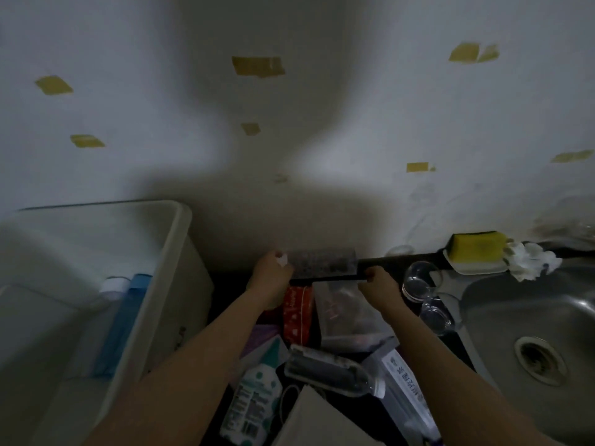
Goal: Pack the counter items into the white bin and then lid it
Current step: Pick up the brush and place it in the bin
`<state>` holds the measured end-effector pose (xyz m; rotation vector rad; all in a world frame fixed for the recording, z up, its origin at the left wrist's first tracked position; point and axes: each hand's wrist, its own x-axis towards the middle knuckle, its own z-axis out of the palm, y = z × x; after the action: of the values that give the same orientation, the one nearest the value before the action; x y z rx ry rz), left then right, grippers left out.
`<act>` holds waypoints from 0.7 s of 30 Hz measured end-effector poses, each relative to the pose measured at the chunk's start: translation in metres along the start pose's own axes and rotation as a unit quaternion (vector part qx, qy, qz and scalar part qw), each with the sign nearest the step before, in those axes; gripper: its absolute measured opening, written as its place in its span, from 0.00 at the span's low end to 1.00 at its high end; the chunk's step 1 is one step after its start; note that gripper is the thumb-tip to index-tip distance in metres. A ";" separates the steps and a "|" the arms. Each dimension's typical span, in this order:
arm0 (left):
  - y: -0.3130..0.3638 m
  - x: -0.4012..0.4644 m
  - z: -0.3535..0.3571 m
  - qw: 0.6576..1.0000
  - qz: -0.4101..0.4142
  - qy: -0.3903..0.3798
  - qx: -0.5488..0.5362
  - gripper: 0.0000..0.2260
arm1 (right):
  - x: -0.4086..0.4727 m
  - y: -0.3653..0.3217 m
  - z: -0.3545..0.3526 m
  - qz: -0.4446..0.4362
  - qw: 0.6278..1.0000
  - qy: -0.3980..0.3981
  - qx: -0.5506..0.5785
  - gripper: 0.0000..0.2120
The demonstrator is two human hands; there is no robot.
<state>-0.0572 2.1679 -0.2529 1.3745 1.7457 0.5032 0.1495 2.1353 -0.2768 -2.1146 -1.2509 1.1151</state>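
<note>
The white bin (174, 239) stands at the left with a blue bottle (125, 320) and a clear white-capped bottle (109, 291) inside. Both my hands are raised over the dark counter. My left hand (270, 278) and my right hand (380, 284) grip a grey speckled packet (322, 262) by its two ends, just in front of the wall. Below lie a red packet (297, 313), a clear bag (347, 313), a white-and-green bottle (254, 400), a dark clear case (328, 368) and a printed pouch (405, 384). No lid is identifiable.
A steel sink (528, 323) fills the right side. Behind it sit a yellow sponge (476, 249) on a white tray and crumpled paper (531, 262). Two clear glass items (425, 294) stand at the sink's edge. The wall carries several tape patches.
</note>
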 end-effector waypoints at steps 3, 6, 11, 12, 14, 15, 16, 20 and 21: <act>-0.007 0.030 0.002 0.999 -0.027 0.033 0.031 0.13 | 0.028 -0.001 0.007 0.013 1.000 0.000 0.004 0.16; -0.009 0.052 0.007 0.996 -0.063 0.024 0.064 0.15 | 0.054 -0.001 0.016 0.029 0.999 0.007 0.030 0.18; -0.011 0.079 0.019 0.990 -0.094 0.004 0.103 0.18 | 0.083 -0.004 0.028 0.049 0.998 -0.033 0.036 0.18; -0.011 0.082 0.021 0.989 -0.101 0.001 0.105 0.18 | 0.087 -0.004 0.030 0.050 0.997 -0.037 0.039 0.18; -0.012 0.087 0.024 0.988 -0.105 -0.002 0.116 0.17 | 0.092 -0.005 0.034 0.050 0.997 -0.036 0.050 0.18; -0.014 0.089 0.026 0.987 -0.103 -0.001 0.127 0.17 | 0.093 -0.005 0.036 0.049 0.997 -0.030 0.052 0.18; -0.014 0.089 0.026 0.985 -0.104 -0.001 0.137 0.16 | 0.093 -0.005 0.036 0.047 0.997 -0.020 0.050 0.18; -0.016 0.085 0.029 0.985 -0.093 0.015 0.143 0.15 | 0.085 -0.001 0.038 0.054 0.995 0.029 0.073 0.15; -0.016 0.084 0.029 0.985 -0.085 0.024 0.147 0.14 | 0.082 -0.001 0.038 0.058 0.994 0.041 0.083 0.15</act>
<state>-0.0475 2.2356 -0.3119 1.4037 2.0170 0.1889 0.1402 2.2057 -0.3324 -2.1061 -0.9743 1.1268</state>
